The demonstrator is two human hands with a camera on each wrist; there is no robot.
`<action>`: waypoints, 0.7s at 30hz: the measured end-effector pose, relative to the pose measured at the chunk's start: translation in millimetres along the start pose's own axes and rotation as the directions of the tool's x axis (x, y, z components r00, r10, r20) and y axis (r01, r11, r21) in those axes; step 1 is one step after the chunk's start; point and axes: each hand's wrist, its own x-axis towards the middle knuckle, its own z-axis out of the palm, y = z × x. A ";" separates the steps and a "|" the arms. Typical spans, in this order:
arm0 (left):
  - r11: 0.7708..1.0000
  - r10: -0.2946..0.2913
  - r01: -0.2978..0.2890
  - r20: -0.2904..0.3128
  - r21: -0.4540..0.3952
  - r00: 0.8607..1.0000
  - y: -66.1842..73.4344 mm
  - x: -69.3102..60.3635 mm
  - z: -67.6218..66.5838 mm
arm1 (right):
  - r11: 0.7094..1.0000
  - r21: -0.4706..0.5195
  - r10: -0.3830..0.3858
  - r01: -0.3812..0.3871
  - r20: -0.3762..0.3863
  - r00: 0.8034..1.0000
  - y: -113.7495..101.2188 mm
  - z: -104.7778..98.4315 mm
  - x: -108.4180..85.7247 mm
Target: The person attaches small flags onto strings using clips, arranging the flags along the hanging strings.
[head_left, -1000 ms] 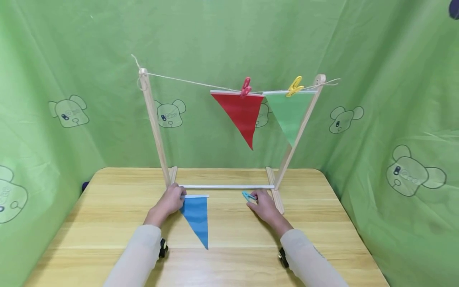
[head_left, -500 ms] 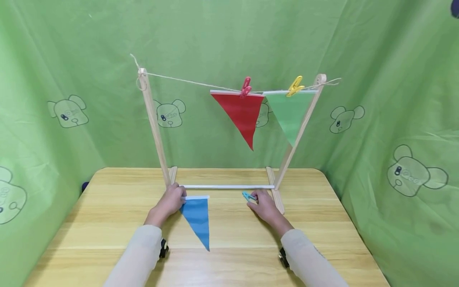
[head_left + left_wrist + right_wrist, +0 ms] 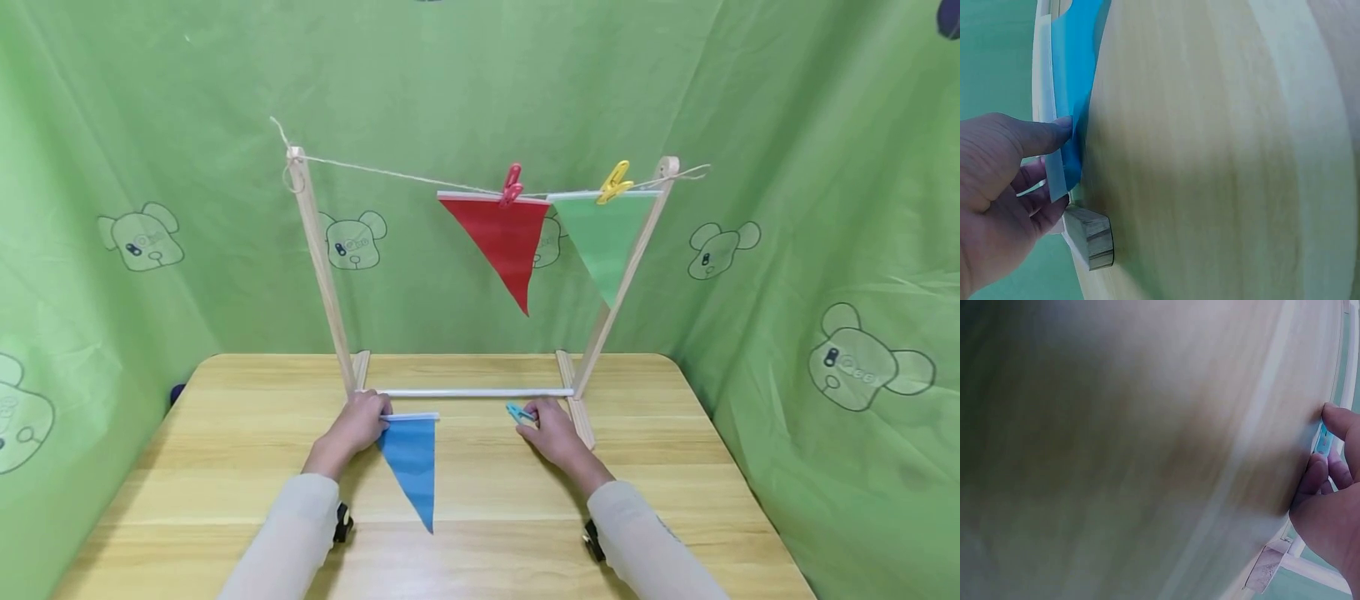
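In the head view my left hand (image 3: 359, 422) pinches a blue triangular pennant (image 3: 411, 462) by the left end of its white top strip; the point of the pennant hangs toward me. The left wrist view shows the thumb on the blue cloth (image 3: 1071, 69) and the other fingers behind the strip. My right hand (image 3: 553, 429) holds a light-blue clothespin (image 3: 517, 412) between thumb and fingers, low over the table. A red pennant (image 3: 504, 242) hangs on the string (image 3: 375, 172) under a red clothespin (image 3: 512, 185). To its right hangs a green pennant (image 3: 606, 237) under a yellow clothespin (image 3: 615, 182).
The string runs between a left wooden post (image 3: 318, 258) and a right wooden post (image 3: 637, 258). A white rod (image 3: 472, 392) joins their feet near the back of the wooden table (image 3: 480, 492). Green curtains (image 3: 420, 92) surround it.
The blue pennant's lower tip has dropped slightly toward me. The left hand still grips its strip and the right hand keeps the clothespin, both almost in place.
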 end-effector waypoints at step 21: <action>0.994 0.087 -0.089 -0.039 -0.057 0.995 3.1 -3.1 2.4 | 1.000 0.000 0.022 -0.022 0.014 1.000 0.5 0.6 0.7</action>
